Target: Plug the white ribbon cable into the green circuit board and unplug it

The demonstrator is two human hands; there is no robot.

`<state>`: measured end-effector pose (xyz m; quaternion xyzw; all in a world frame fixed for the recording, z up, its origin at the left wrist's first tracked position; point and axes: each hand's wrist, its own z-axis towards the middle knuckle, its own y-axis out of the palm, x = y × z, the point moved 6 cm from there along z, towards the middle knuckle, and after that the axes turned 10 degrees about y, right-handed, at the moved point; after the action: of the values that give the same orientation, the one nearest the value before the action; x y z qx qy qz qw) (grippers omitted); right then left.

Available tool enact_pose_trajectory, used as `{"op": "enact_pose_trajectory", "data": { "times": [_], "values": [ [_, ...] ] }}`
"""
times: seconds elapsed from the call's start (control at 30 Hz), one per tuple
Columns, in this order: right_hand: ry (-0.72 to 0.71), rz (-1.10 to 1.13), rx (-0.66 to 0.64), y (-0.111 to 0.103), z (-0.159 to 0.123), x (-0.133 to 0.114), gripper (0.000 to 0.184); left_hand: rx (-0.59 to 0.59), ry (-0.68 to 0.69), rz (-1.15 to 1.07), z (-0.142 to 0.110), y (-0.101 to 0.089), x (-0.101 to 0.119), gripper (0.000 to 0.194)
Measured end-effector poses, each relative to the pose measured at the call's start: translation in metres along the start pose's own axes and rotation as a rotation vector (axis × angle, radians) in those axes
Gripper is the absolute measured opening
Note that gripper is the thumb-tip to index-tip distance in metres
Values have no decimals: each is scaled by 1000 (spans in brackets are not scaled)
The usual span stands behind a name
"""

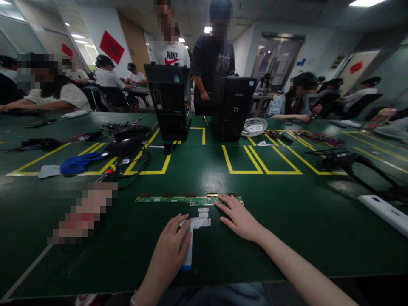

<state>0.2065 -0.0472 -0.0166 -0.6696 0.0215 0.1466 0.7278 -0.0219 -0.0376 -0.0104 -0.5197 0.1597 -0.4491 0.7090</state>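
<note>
A long, narrow green circuit board (174,199) lies crosswise on the green table in front of me, with several brown-gold tabs along its far edge. The outstretched fingers of my right hand (240,219) rest on its right end and hide part of it. Just nearer to me is a white flat ribbon cable (201,222) with a bend in it and a blue-tipped end. Over the cable's left part lies my left hand (172,240), fingers extended and palm down, covering some of the strip. Neither hand is closed round anything.
Two black computer towers (170,104) (232,108) stand across the table. On the left lie a blue glove (79,163) and black cables (127,146). To the right are a white basket (255,126), a black frame (353,163) and a white bar (385,212). Several people are around.
</note>
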Motion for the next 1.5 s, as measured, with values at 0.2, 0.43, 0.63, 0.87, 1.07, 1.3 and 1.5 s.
{"op": "enact_pose_trajectory", "data": {
  "times": [0.2, 0.43, 0.63, 0.87, 1.07, 1.3, 1.5],
  "values": [
    [-6, 12, 27, 2, 1, 1, 51, -98, 79, 34, 30, 16, 34, 38],
    [-7, 33, 15, 1, 1, 1, 51, -127, 92, 101, 40, 31, 54, 37],
    [-16, 42, 9, -1, 2, 1, 53, -112, 107, 107, 42, 38, 61, 40],
    [-12, 34, -2, -1, 2, 2, 52, -72, 96, 124, 41, 43, 59, 40],
    [-8, 22, -7, -1, 2, 2, 52, -60, 81, 116, 41, 43, 59, 40],
    [-11, 32, -1, -1, 2, 1, 51, -89, 55, 109, 42, 44, 57, 41],
    [0, 48, -11, -2, 3, 1, 51, -117, 65, 98, 43, 44, 57, 43]
  ]
}}
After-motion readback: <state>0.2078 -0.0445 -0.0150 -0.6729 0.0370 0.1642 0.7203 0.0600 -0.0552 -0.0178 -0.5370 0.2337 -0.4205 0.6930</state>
